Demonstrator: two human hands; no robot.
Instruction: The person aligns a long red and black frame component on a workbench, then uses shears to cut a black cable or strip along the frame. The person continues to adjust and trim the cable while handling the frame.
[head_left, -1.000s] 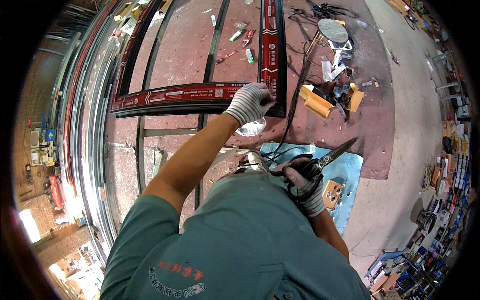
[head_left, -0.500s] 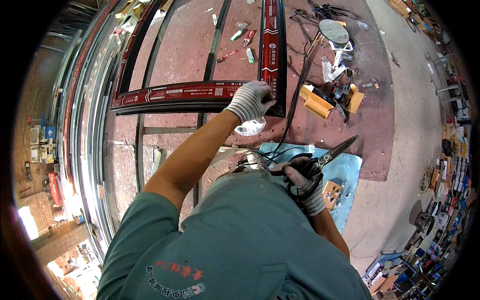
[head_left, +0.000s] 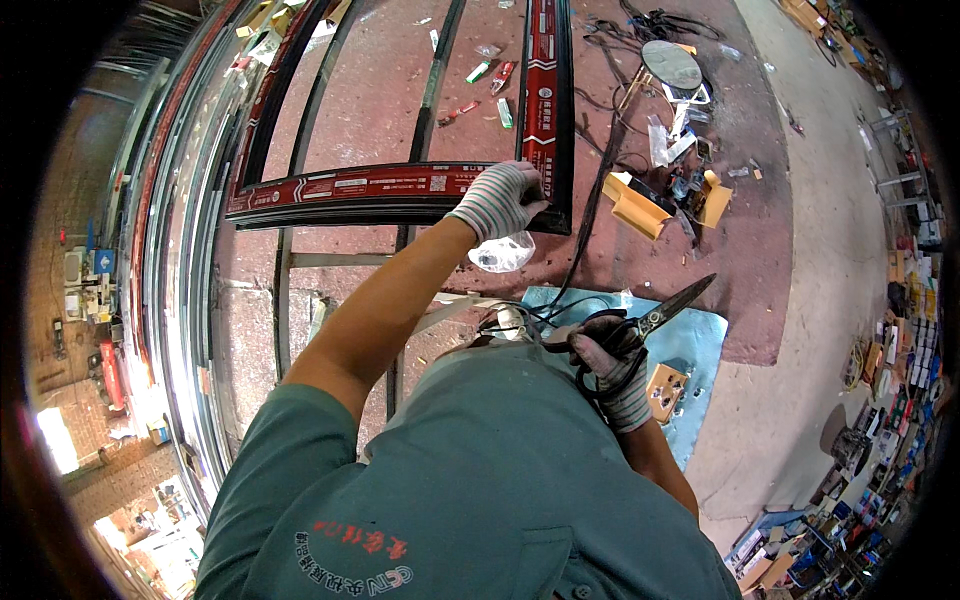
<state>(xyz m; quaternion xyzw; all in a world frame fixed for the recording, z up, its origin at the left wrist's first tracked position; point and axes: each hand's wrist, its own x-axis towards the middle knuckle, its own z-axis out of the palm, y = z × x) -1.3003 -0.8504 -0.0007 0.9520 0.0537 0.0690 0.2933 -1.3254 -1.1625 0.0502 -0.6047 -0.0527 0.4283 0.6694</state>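
Observation:
My left hand [head_left: 498, 202], in a striped knit glove, rests at the near right corner of a black frame [head_left: 340, 217] covered with red printed film. Its fingers are bent and drawn together; what lies under the fingertips is hidden. A pair of large scissors [head_left: 676, 305] with dark blades and black handles is in my right hand [head_left: 612, 372], also gloved, close to my waist. The blades point up and to the right, over a light blue mat [head_left: 706, 345]. A long black strip [head_left: 578, 250] runs down beside the frame toward my lap.
Below the frame corner lies a clear plastic bag [head_left: 503, 254]. Opened cardboard boxes [head_left: 636, 208], a round grey disc [head_left: 672, 65] and loose black strips lie to the right. Red-handled pliers [head_left: 502, 77] rest inside the frame. Long metal profiles [head_left: 160, 260] line the left.
The view has shifted very slightly. Both hands keep nearly the same place, the left at the frame corner and the right around the scissors.

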